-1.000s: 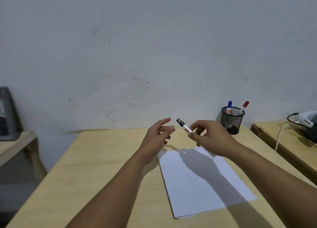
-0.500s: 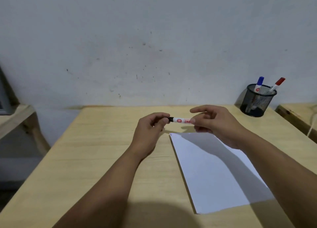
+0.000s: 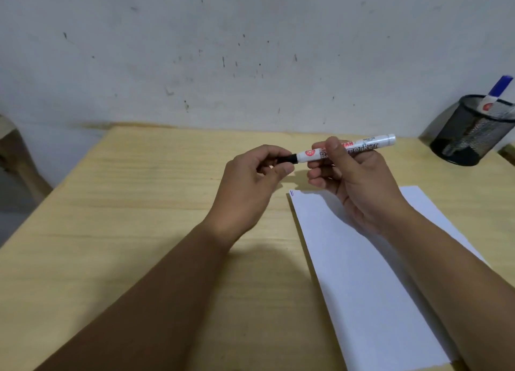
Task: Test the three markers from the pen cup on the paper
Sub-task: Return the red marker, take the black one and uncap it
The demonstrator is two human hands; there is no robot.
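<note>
Black-capped whiteboard marker [image 3: 345, 148] is held level above the wooden table [image 3: 139, 203], between both hands. R hand [image 3: 359, 186] is curled round the white barrel, thumb on top over the print, other fingers wrapped underneath. L hand [image 3: 250, 181] pinches the black cap [image 3: 287, 158] at the barrel's L end, thumb and forefinger closed on it, remaining fingers tucked. Judging by the grip, this is the uncapping step; cap looks seated or only just started, can't tell which.

White paper [image 3: 362, 273] lies under and toward the body from the R hand, w/ a small blue tick mark [image 3: 291, 193] at its far L corner, just below the gap between the hands. So one marker prob. already tried, though that's a guess. Mesh pen cup [image 3: 471, 136] stands well off to the R of the R hand, at the frame edge, w/ a blue-capped marker [image 3: 496, 94] sticking out; a third marker isn't visible here.

Risks from here:
- Cap sticks, then pops: hands jerk apart, nib could streak the L fingers or the tabletop.
- Pull at an angle instead of along the barrel: cap binds, barrel twists in the R grip.
- Loose cap dropped by L hand: may roll off the table's L side.
- Paper isn't pinned by anything; once the nib drags, the sheet may slide unless the L hand presses it.
</note>
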